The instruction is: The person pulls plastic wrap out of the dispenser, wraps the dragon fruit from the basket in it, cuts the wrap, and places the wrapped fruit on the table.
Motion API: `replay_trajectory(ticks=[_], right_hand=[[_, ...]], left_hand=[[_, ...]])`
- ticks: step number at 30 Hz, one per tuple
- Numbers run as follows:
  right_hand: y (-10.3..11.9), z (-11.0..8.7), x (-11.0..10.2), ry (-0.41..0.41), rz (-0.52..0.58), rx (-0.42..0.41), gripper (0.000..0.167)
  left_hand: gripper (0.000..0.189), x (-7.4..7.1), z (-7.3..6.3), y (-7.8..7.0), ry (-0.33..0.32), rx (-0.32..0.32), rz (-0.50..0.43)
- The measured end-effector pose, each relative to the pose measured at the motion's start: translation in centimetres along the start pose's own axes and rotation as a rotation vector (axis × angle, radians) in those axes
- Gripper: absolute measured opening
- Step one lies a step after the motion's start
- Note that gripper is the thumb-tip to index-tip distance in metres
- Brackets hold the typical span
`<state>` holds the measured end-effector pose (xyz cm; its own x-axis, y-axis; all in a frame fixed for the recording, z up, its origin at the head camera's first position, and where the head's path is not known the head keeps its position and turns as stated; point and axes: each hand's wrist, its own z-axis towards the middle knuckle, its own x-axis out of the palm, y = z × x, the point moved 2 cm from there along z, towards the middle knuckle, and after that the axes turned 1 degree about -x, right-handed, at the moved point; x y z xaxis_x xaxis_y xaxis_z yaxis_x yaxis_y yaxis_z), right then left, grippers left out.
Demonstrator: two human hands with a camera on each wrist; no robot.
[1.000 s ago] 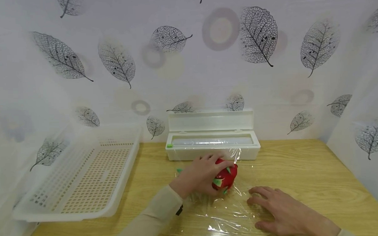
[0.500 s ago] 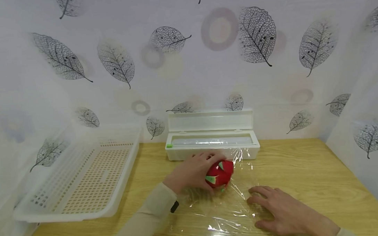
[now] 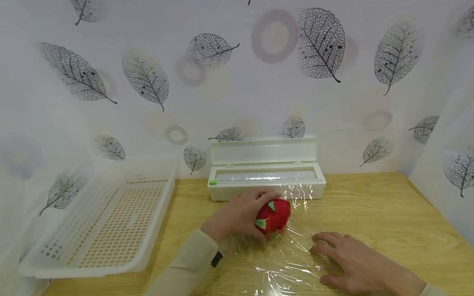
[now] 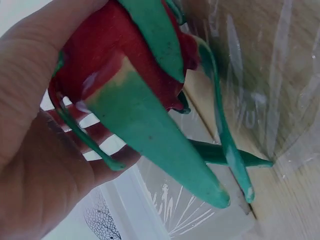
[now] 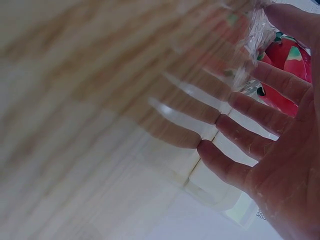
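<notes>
A red dragon fruit point(image 3: 277, 217) with green scales is held in my left hand point(image 3: 239, 215), just in front of the white wrap box. In the left wrist view, thumb and fingers curl round the fruit's red body, and long green scale tips point(image 4: 160, 140) stick out toward the table. Clear cling film point(image 3: 282, 268) runs from the box over the table under the fruit, creased and shiny. My right hand point(image 3: 352, 263) lies to the right with fingers spread, its fingertips resting on the table at the film's right side. In the right wrist view its fingertips point(image 5: 212, 152) touch the surface.
Behind the fruit stands the white cling film box point(image 3: 223, 193), lid point(image 3: 264, 152) raised, with the roll inside and a green slider point(image 3: 212, 182) at its left end. A white perforated basket point(image 3: 140, 256) occupies the left. A leaf-patterned curtain point(image 3: 235, 100) backs the wooden table point(image 3: 396, 221).
My left hand has shifted left with the dragon fruit and turned it, so that different scales face the head camera. The right hand stays in place.
</notes>
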<state>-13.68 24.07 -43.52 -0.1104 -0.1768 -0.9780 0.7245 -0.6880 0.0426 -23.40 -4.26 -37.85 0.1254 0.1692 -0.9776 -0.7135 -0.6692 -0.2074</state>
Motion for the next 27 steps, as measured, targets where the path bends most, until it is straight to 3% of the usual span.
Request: replay_trajectory(ticks=[7, 11, 19, 24, 27], right_hand=[[-0.1, 0.2, 0.0, 0.022, 0.021, 0.008, 0.046], [-0.1, 0.2, 0.0, 0.037, 0.030, 0.018, 0.047], [-0.1, 0.1, 0.0, 0.012, -0.012, -0.007, 0.049], [-0.1, -0.1, -0.1, -0.046, -0.053, -0.033, 0.050], [-0.1, -0.2, -0.1, -0.045, -0.045, -0.019, 0.050]], left_hand=[[0.117, 0.2, -0.2, 0.1, -0.010, -0.015, -0.043], [0.115, -0.8, -1.3, 0.3, -0.046, -0.024, -0.067], [0.076, -3.6, -6.0, -1.0, -0.197, 0.016, 0.050], [0.051, -3.3, -7.7, -1.4, -0.211, 0.028, 0.101], [0.038, -2.8, -8.3, -1.4, -0.186, 0.015, 0.105]])
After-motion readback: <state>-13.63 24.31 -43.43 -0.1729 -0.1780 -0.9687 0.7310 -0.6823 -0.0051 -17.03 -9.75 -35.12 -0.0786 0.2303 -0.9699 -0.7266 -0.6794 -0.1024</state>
